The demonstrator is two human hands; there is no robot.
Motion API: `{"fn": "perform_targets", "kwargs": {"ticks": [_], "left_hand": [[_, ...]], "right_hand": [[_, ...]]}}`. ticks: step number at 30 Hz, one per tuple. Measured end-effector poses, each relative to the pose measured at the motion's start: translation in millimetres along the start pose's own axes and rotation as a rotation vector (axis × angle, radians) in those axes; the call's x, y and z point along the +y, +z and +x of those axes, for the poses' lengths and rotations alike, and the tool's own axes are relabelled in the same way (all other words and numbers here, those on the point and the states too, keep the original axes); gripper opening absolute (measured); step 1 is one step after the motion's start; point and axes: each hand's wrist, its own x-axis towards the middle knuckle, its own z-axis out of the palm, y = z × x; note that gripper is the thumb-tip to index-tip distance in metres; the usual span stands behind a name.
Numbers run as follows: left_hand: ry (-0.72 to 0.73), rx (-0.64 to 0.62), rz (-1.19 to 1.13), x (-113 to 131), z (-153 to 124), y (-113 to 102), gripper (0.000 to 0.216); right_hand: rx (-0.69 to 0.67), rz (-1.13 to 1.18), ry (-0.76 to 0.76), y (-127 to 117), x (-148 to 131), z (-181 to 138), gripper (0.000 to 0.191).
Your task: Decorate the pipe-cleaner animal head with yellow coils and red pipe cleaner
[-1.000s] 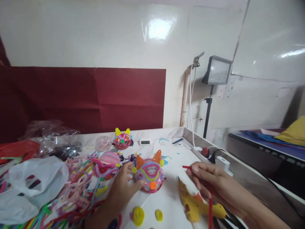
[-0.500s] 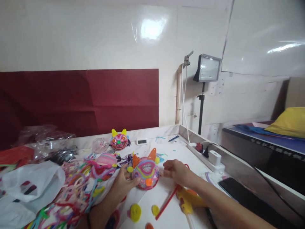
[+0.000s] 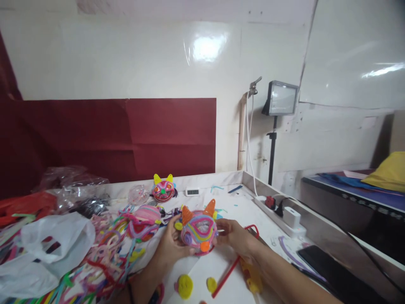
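Between my hands is a round animal-face craft [image 3: 199, 230] of coiled pipe cleaners, with two orange ears and an orange nose. My left hand [image 3: 172, 245] wraps its left edge, thumb at the bottom front. My right hand [image 3: 232, 236] has its fingers bent against the right edge; the fingertips are partly hidden. Under my right forearm lies a yellow hot glue gun [image 3: 251, 276], mostly covered. Beside it is a red pipe cleaner [image 3: 226, 276] with a bent upper end. A yellow coiled disc [image 3: 184, 286] and a smaller yellow disc [image 3: 211, 284] lie in front.
A finished-looking face with yellow ears [image 3: 163, 190] stands at the back near a small digital display [image 3: 192, 192]. Pipe cleaners [image 3: 107, 249] and a white plastic bag [image 3: 57, 249] crowd the left. A power strip [image 3: 278, 219] and black phone [image 3: 329, 266] are at right.
My right hand has closed in from beside the craft to its right edge. The craft is tilted slightly differently, and the whole view has shifted a little.
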Motion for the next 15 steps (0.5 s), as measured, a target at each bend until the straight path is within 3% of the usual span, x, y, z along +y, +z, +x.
{"fn": "perform_targets", "kwargs": {"ticks": [3,6,12,15], "left_hand": [[0.081,0.036,0.050,6.3,-5.4,-1.6,0.109],[0.177,0.012,0.146,14.6,-12.2,-0.8,0.100],[0.586,-0.064,0.252,33.1,-29.3,11.3,0.089],[0.537,-0.026,0.233,31.7,-42.1,18.1,0.095]], "right_hand": [[-0.026,0.047,-0.068,4.0,-16.9,-14.6,0.044],[-0.048,0.083,-0.144,7.6,-29.5,-31.3,0.048],[-0.040,0.149,-0.282,13.8,-35.0,-63.5,0.053],[-0.073,0.168,-0.311,17.2,-30.7,-74.2,0.055]]}}
